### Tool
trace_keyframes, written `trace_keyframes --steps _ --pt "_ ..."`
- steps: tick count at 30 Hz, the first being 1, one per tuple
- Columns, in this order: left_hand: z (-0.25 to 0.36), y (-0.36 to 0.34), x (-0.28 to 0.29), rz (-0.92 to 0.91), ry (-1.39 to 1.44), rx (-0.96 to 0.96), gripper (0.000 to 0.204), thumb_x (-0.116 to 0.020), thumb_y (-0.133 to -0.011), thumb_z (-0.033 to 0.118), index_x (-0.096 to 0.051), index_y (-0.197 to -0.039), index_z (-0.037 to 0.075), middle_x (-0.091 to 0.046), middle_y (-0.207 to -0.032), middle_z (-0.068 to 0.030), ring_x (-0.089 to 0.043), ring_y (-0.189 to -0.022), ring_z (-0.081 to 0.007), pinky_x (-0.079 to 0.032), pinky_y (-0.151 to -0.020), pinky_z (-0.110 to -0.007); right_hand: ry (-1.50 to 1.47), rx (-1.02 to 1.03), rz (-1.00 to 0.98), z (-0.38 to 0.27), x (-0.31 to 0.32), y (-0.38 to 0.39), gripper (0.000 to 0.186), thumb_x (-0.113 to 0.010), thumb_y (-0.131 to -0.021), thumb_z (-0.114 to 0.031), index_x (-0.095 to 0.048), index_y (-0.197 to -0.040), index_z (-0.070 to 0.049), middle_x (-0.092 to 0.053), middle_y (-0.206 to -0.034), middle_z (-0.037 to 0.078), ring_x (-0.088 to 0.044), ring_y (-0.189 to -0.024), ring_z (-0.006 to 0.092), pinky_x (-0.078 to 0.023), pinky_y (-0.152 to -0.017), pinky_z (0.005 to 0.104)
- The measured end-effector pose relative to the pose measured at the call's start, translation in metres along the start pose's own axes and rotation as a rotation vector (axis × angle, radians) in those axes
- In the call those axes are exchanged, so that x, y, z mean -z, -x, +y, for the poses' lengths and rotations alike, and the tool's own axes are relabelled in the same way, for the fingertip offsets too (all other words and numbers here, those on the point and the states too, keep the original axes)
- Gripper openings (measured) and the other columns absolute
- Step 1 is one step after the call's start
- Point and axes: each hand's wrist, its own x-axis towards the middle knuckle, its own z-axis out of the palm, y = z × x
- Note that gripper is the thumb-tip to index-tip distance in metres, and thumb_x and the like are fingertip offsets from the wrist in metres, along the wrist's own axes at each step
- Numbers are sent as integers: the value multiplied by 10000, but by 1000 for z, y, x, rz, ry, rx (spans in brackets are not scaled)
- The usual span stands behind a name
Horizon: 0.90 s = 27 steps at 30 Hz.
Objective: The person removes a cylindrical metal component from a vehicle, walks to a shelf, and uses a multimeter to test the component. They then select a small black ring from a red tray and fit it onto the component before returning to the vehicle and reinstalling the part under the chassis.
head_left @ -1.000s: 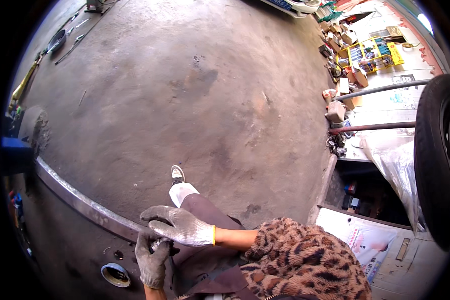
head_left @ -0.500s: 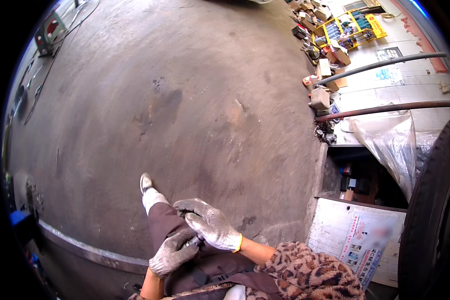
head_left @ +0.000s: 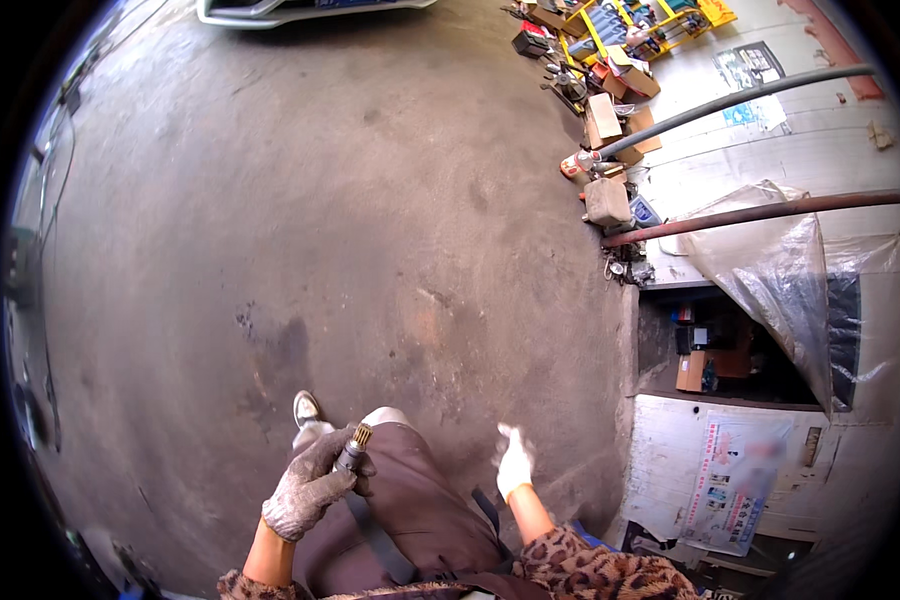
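My left hand (head_left: 310,485), in a soiled grey-white work glove, is wrapped round a short splined metal shaft (head_left: 351,450). Its grooved, brass-coloured end points up and away from me, and the dark body runs down into the glove. Off to the right, my right hand (head_left: 515,460) hangs beside my leg over the floor, gloved and somewhat blurred by motion. Its fingers look stretched out with the thumb apart, and nothing shows in them.
A white vehicle front (head_left: 305,12) stands at the far end of the concrete floor (head_left: 410,220). Along the right wall lie cardboard boxes (head_left: 602,120), a plastic jug (head_left: 607,203) and a yellow rack (head_left: 585,30). Two pipes (head_left: 760,211) slant over the wall opening (head_left: 740,345), partly covered by plastic sheeting (head_left: 760,250).
My hands have separated: the right has swung out to the right, while the left keeps the splined shaft, now more visible. My view has shifted forward, bringing the vehicle further into sight.
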Motion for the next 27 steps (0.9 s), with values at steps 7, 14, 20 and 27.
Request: trace_keyframes --steps 7,14,20,27 --pt "150 -160 -25 39 -48 -35 587 -644 -746 118 -451 -1279 -35 -592 -982 -126 -592 -853 -215 -504 -804 -358 146 -642 314 83 31 -89 290 -478 -907 -251 -694 -987 -74 -602 -818 31 -553 -702 141 -449 -616 282" --pt "258 -325 -96 -88 -22 -114 588 -672 -796 182 -440 -1291 -34 -572 -1004 -121 -576 -845 -209 -501 -755 -359 108 188 36 -132 -120 -235 216 -522 -835 -89 -704 -948 -61 -704 -964 85 -667 -876 194 -517 -777 308" --pt "355 -464 -137 -265 -67 -63 583 -646 -836 276 -440 -1296 -17 -587 -997 -119 -572 -814 -209 -481 -760 -335 238 816 106 -482 -251 -246 252 -443 -746 -48 -679 -670 -92 -683 -744 87 -646 -700 230 -495 -676 340" --pt "478 -628 -149 -281 -9 -82 497 -562 -910 321 -459 -1279 4 -611 -1014 -136 -585 -770 -216 -493 -732 -369 662 566 112 -483 -334 -434 198 -504 -814 -172 -691 -762 -134 -681 -829 94 -650 -756 244 -508 -694 358"
